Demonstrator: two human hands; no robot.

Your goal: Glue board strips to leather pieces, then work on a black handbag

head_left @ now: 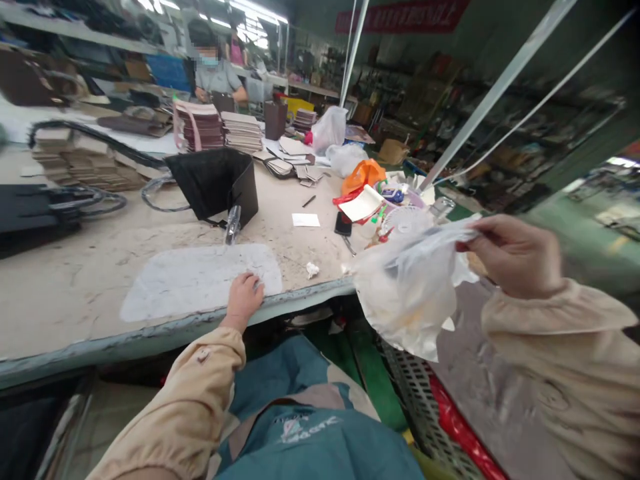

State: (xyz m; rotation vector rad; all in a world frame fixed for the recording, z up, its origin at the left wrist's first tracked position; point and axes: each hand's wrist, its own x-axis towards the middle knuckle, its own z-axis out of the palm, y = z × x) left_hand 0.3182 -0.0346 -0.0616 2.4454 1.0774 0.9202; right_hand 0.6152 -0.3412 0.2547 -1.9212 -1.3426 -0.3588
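My left hand [244, 298] rests palm down on the near edge of the table [75, 293]. Its fingers are loosely bent on the corner of a pale sheet [200, 277] and hold nothing. My right hand [510, 253] is out past the table's end, thumb and fingers pinched on the top edge of a clear plastic bag [410, 293]. The bag hangs crumpled in the air just left of that hand, clear of the table. I judge that a pinch on one edge lets the thin film twist, so a steady wrist and a firm hold near the mouth serve best, with the left hand bracing me. Just beyond my left hand lies a paper scrap [313, 269]. Farther off are a white slip [305, 220], a phone [343, 224] and a black bag [215, 180], and beyond the hanging bag sits an orange bag [365, 175]. Far off, a person [215, 73] sits working.
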